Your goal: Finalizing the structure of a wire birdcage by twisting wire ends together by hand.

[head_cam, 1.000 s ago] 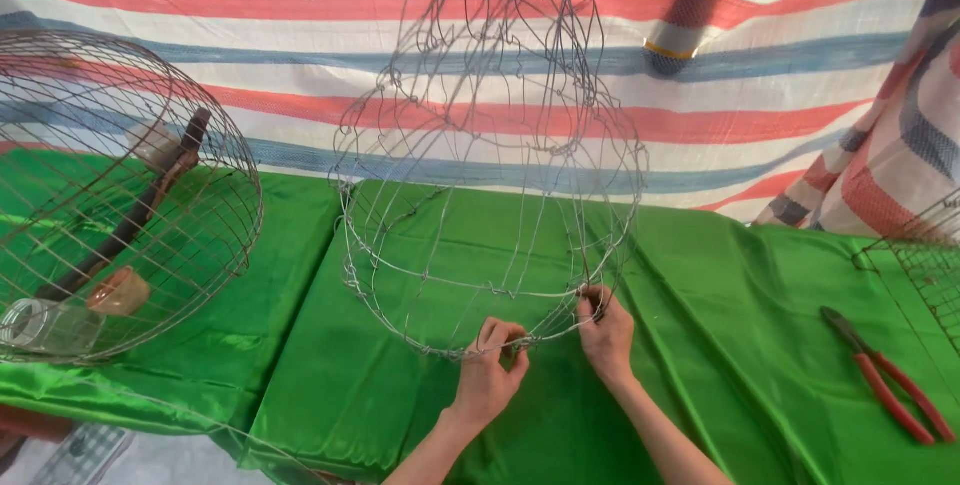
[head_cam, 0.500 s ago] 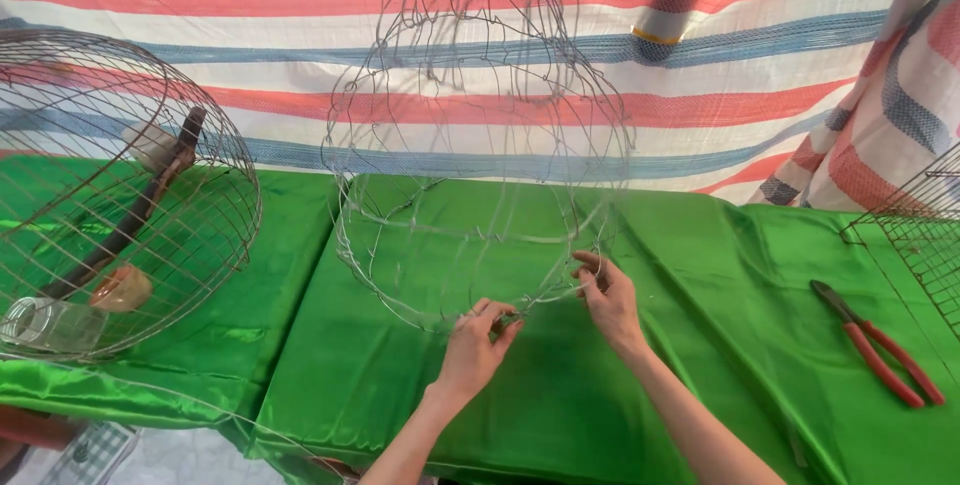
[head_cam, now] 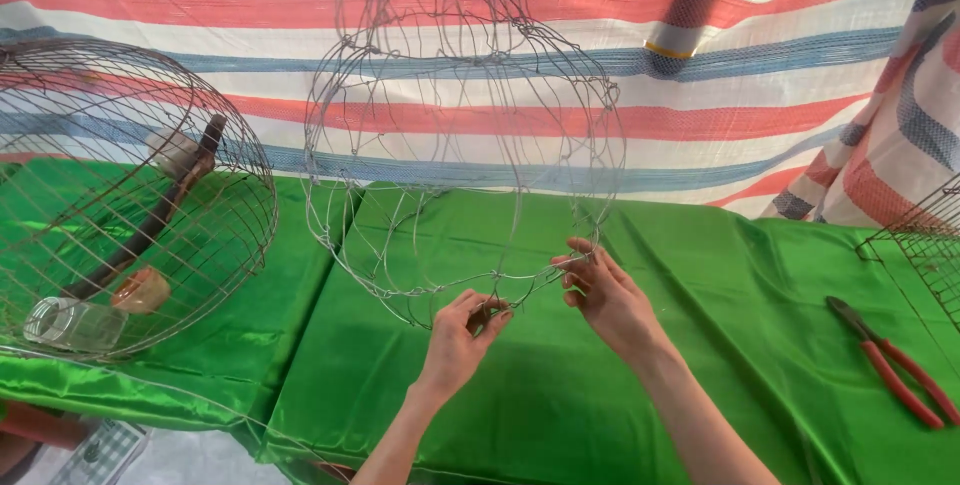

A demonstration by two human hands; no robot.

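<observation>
**wirefan:** Head cam view, going left to right. Far left on the green cloth (head_cam: 700, 365) sits a finished round wire cage (head_cam: 120, 195), tipped on its side, with a dark stick (head_cam: 150, 220) running through it and a clear glass jar (head_cam: 70, 323) lying at its lower edge. A striped tarp (head_cam: 780, 75) hangs behind everything.

**knotty_k:** And the hands?

**wirefan:** Centre of the shot — a half-built wire frame (head_cam: 460, 145) stands on the cloth, open loops rising well above the table. Left hand (head_cam: 458, 337) has its fingertips pinched on the frame's bottom ring, right at the front. Right hand (head_cam: 605, 295) is just beside it, fingers curled round the same ring where a vertical wire meets it. Both are gripping wire, not loose.

**knotty_k:** Any tools out?

**wirefan:** Red-handled pliers (head_cam: 895, 360) lie on the cloth far right, well apart from both hands. Past those, the corner of another wire mesh piece (head_cam: 925, 245) pokes in at the edge — can't tell what it is.
</observation>
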